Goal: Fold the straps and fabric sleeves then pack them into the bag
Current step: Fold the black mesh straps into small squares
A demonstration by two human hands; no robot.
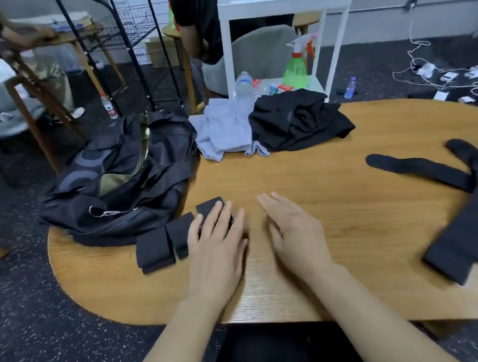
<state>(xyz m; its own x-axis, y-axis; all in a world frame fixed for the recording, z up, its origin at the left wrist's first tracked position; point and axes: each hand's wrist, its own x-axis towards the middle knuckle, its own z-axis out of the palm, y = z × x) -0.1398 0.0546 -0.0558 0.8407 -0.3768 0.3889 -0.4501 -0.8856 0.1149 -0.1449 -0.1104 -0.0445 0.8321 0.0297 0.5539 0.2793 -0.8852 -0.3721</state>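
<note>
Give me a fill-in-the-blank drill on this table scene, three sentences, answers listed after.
1. The left hand rests flat on the folded ____ straps.
2. The black bag sits at the table's ____ edge.
3. Beside the black clothing pile lies a pile of light ____ fabric.

Missing words: black; left; grey

A single wide-angle camera sat on the person's head, looking forward and down, close over the wooden surface, with the floor beyond its edges.
</note>
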